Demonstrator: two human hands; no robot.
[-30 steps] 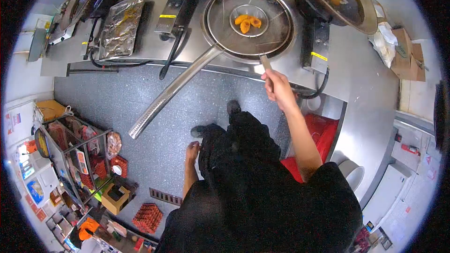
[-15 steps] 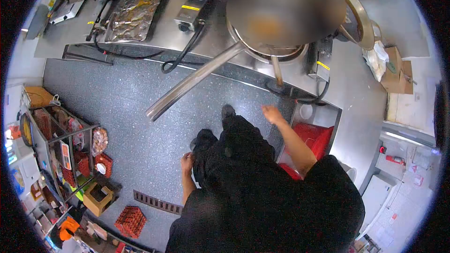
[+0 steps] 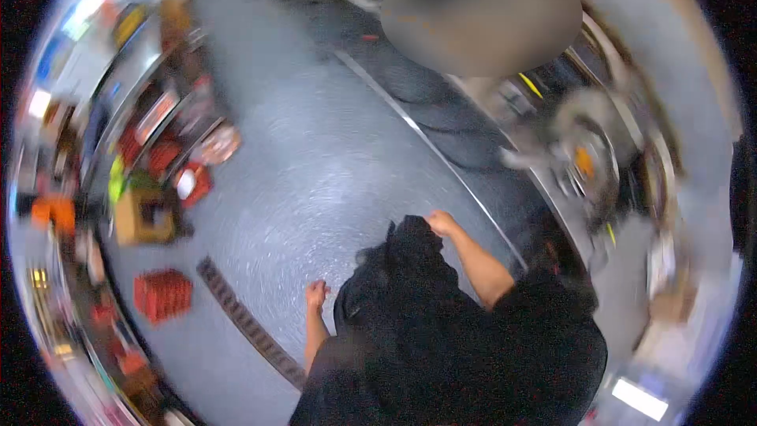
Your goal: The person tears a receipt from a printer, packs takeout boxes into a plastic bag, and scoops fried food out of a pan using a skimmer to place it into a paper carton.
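My left hand [image 3: 317, 294] hangs beside my dark clothing, over the grey speckled floor [image 3: 276, 189]. Its fingers are loosely bent, a fingertip points right, and I see nothing in it. In front of my body, close to my black clothing [image 3: 410, 252], is my right hand [image 3: 443, 223]. Those fingers are relaxed and a little blurred, with no object visible in them. Neither hand touches the steel counter [image 3: 552, 197] on the right, where a blurred round wok [image 3: 595, 150] with something orange in it sits.
A drain grate [image 3: 248, 327] runs along the floor at lower left. Near it stand a stack of red trays [image 3: 162, 296] and a cardboard box [image 3: 144, 217]. A rack [image 3: 169, 114] with several goods lines the left side. A grey oval blur covers part of the top.
My view has swung left, and my body has turned away from the counter. The wok and counter now lie to the right. My right hand has come closer to my body.
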